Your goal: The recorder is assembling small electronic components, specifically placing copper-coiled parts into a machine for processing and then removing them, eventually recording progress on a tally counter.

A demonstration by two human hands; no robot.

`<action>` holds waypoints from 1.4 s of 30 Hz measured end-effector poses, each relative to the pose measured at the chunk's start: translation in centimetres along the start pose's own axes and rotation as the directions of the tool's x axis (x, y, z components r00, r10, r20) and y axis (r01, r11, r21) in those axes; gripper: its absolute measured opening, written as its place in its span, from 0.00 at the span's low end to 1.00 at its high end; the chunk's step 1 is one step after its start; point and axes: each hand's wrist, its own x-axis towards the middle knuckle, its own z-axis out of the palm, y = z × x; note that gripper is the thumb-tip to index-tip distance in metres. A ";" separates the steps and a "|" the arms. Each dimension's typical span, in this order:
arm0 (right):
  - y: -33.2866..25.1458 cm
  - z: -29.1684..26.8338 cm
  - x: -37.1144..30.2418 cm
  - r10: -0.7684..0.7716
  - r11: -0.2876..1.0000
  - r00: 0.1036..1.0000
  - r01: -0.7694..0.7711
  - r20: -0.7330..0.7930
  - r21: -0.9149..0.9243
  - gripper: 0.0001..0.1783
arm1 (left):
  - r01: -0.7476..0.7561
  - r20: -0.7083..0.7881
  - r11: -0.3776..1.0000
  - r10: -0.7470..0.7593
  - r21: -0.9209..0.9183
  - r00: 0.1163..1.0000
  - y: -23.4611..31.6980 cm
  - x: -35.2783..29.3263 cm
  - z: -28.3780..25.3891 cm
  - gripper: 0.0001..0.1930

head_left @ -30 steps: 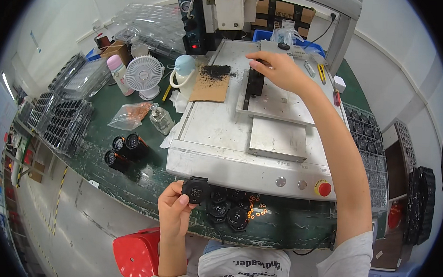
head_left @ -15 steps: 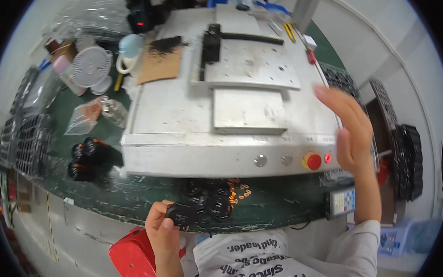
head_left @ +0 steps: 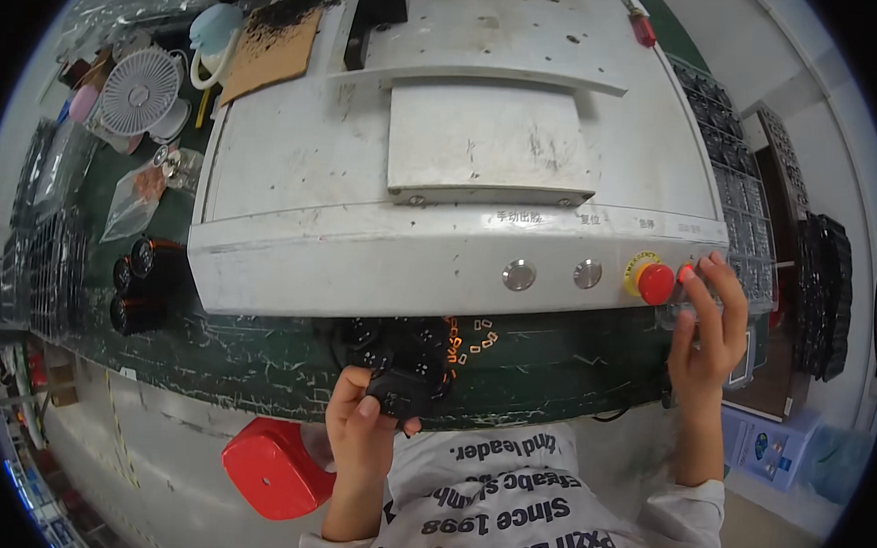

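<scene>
My left hand [head_left: 359, 424] pinches a flat black plastic part [head_left: 400, 395] between thumb and fingers, low in front of the green bench. Beyond it lies a cluster of similar black parts [head_left: 417, 344], with small orange pieces [head_left: 479, 341] scattered at its right. At the machine's front panel [head_left: 358, 288], my right hand [head_left: 705, 343] is raised with its fingers apart. One fingertip rests at a red-lit button [head_left: 687, 272], and the hand holds nothing. Just left of that button sits a red mushroom-shaped stop button [head_left: 655, 283] on a yellow collar.
The machine carries a raised metal block [head_left: 485, 142] and a wider plate behind it. A white fan [head_left: 141, 90], black cylindrical parts [head_left: 149, 264] and a plastic bag [head_left: 133, 203] stand at left. Black trays [head_left: 736, 171] line the right; a red stool [head_left: 275, 469] stands below.
My right hand has come down from above the machine to the red-lit button. My left hand still holds the black part. The view has shifted nearer to the machine.
</scene>
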 end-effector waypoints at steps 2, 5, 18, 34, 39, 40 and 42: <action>-0.9 -0.4 -0.1 0.082 0.991 0.996 -0.084 0.026 0.100 0.16 | 0.013 -0.016 1.000 -0.013 0.029 1.000 -0.2 -0.4 -0.5 0.13; -3.6 1.8 -3.4 0.031 0.960 0.993 0.002 -0.111 0.281 0.17 | -0.028 0.001 0.992 0.028 0.120 1.000 -0.5 -1.2 -0.1 0.11; -14.3 8.6 -1.2 0.066 0.868 0.960 -0.190 0.273 0.459 0.12 | -0.082 0.174 0.973 0.044 0.215 0.984 -0.8 -3.2 -0.4 0.08; -14.9 2.6 -0.6 0.285 0.003 0.780 -0.581 0.556 0.814 0.09 | -0.575 0.416 0.278 0.465 0.769 0.782 -0.8 -0.9 2.3 0.17; -15.2 2.3 -0.7 0.267 -0.074 0.756 -0.602 0.597 0.795 0.09 | -0.627 0.442 0.240 0.529 0.741 0.725 -1.3 -1.0 2.6 0.20; -15.2 2.3 -0.8 0.284 -0.127 0.736 -0.606 0.614 0.786 0.09 | -0.628 0.440 0.235 0.536 0.742 0.720 -1.3 -1.1 2.7 0.20; -15.4 2.3 -0.9 0.290 -0.188 0.705 -0.621 0.647 0.761 0.09 | -0.629 0.447 0.221 0.534 0.746 0.718 -1.2 -1.2 2.5 0.21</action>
